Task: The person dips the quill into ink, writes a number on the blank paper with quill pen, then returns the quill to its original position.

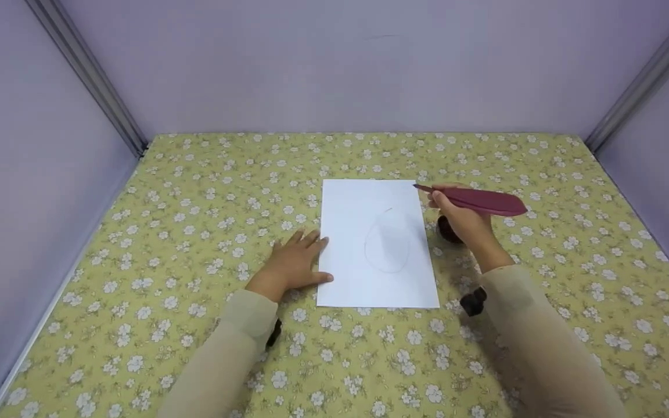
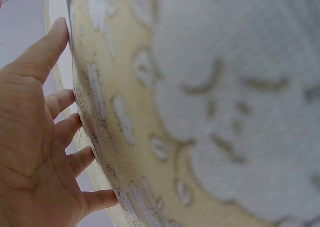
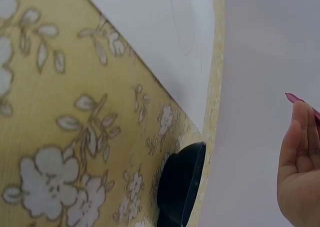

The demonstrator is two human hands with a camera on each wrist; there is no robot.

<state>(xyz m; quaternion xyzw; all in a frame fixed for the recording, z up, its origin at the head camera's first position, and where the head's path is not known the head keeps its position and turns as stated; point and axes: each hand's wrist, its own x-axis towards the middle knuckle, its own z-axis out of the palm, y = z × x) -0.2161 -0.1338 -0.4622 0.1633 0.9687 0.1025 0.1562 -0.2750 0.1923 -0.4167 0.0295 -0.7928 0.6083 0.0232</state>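
Note:
A white sheet of paper [image 1: 343, 215] lies on the table, bearing a faint egg-shaped pencil-like outline [image 1: 365, 248] with a short stroke at its top. My left hand [image 1: 295, 262] rests at the sheet's left edge, fingers spread, thumb and a fingertip over the paper; the left wrist view shows its palm and extended fingers. Between thumb and fingers, my right hand [image 1: 467, 223] pinches a burgundy feather-shaped quill pen [image 1: 488, 201]. Its dark tip points left, over the sheet's top right corner. The right wrist view shows the pen raised above the paper.
Beneath my right hand stands a dark bowl-shaped holder [image 3: 180, 184], beside the paper's right edge and partly hidden in the head view. A yellow floral cloth [image 1: 195, 244] covers the table. Pale walls [image 1: 334, 69] with grey metal corner posts [image 1: 93, 75] enclose the back and sides.

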